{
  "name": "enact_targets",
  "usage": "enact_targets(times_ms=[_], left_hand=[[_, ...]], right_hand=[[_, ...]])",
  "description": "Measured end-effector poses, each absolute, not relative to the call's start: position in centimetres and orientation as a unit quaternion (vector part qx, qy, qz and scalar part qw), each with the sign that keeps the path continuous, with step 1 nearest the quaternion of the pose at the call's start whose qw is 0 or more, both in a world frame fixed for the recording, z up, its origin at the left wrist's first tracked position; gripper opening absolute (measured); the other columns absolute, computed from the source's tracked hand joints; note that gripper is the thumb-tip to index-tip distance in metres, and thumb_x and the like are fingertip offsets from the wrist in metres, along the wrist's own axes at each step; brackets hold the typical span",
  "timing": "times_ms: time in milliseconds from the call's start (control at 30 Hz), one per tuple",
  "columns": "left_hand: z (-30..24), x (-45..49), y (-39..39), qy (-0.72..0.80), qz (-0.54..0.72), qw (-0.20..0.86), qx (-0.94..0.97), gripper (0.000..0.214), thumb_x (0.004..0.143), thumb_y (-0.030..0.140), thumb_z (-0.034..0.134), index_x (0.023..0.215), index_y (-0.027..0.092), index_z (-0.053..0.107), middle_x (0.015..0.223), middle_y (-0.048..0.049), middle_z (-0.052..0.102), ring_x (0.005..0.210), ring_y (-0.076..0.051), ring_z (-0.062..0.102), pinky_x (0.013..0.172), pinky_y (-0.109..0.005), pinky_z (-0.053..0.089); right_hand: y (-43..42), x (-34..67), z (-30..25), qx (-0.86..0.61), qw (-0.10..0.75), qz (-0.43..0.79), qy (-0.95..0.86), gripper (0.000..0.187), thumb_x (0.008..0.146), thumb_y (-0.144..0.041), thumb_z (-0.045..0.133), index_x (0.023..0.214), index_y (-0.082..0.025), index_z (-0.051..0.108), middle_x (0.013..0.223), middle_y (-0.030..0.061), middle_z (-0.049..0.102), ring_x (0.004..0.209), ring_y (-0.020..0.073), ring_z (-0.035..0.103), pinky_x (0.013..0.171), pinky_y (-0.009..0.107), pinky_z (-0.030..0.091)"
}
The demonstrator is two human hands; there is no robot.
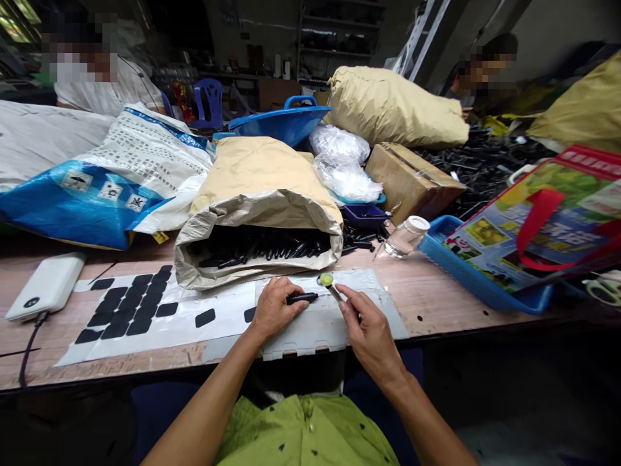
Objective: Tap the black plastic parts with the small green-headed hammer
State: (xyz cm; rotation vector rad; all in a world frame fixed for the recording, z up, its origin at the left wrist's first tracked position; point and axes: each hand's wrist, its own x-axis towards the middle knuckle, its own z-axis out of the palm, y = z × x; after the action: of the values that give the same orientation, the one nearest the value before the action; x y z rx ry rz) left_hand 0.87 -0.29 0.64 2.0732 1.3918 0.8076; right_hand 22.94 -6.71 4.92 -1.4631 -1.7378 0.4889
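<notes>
My left hand is closed round a short black plastic stick, held level just above a pale sheet on the wooden table. My right hand pinches a thin tool whose small yellow-green round tip sits just past the stick's right end. Right behind my hands lies an open brown paper sack filled with several more black sticks.
A white backing sheet with several black pads and a white power bank lie left. A small clear bottle, blue tray, colourful bag, cardboard box and more sacks crowd the right and back. Two people sit beyond.
</notes>
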Motion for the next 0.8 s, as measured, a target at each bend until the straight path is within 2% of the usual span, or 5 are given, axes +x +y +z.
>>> enact_targets(times_ms=[233, 467, 667, 800], left_hand=[[0.7, 0.9, -0.2, 0.515, 0.299, 0.253, 0.762, 0.015, 0.084, 0.031, 0.078, 0.097, 0.025, 0.078, 0.088, -0.0029, 0.067, 0.093, -0.024, 0.054, 0.083, -0.036, 0.041], [0.8, 0.9, -0.2, 0.515, 0.297, 0.268, 0.758, 0.015, 0.083, 0.028, 0.078, 0.098, 0.025, 0.078, 0.089, -0.0023, 0.067, 0.095, -0.023, 0.054, 0.085, -0.035, 0.041], [1.0, 0.9, -0.3, 0.518, 0.295, 0.273, 0.755, 0.011, 0.084, 0.030, 0.077, 0.095, 0.025, 0.078, 0.089, -0.0020, 0.067, 0.094, -0.023, 0.053, 0.085, -0.035, 0.040], [1.1, 1.0, -0.3, 0.522, 0.302, 0.265, 0.752, 0.014, 0.080, 0.026, 0.079, 0.094, 0.024, 0.078, 0.088, -0.0021, 0.067, 0.095, -0.023, 0.054, 0.085, -0.035, 0.041]], right_hand=[[-8.2, 21.8, 3.5, -0.590, 0.356, 0.190, -0.699, 0.038, 0.103, -0.029, 0.044, 0.136, -0.028, 0.064, 0.103, 0.0066, 0.069, 0.098, 0.0189, 0.066, 0.090, 0.033, 0.053], [-8.0, 20.8, 4.0, -0.568, 0.384, 0.198, -0.701, 0.038, 0.103, -0.028, 0.045, 0.137, -0.027, 0.063, 0.112, 0.0072, 0.069, 0.106, 0.0186, 0.065, 0.095, 0.032, 0.052], [-7.7, 20.5, 3.4, -0.570, 0.362, 0.216, -0.705, 0.036, 0.103, -0.028, 0.046, 0.132, -0.027, 0.066, 0.107, 0.0060, 0.070, 0.100, 0.0181, 0.066, 0.091, 0.031, 0.052], [-6.0, 23.1, 3.5, -0.603, 0.385, 0.160, -0.680, 0.036, 0.101, -0.030, 0.048, 0.131, -0.025, 0.067, 0.110, 0.0064, 0.069, 0.101, 0.0189, 0.064, 0.092, 0.032, 0.049]])
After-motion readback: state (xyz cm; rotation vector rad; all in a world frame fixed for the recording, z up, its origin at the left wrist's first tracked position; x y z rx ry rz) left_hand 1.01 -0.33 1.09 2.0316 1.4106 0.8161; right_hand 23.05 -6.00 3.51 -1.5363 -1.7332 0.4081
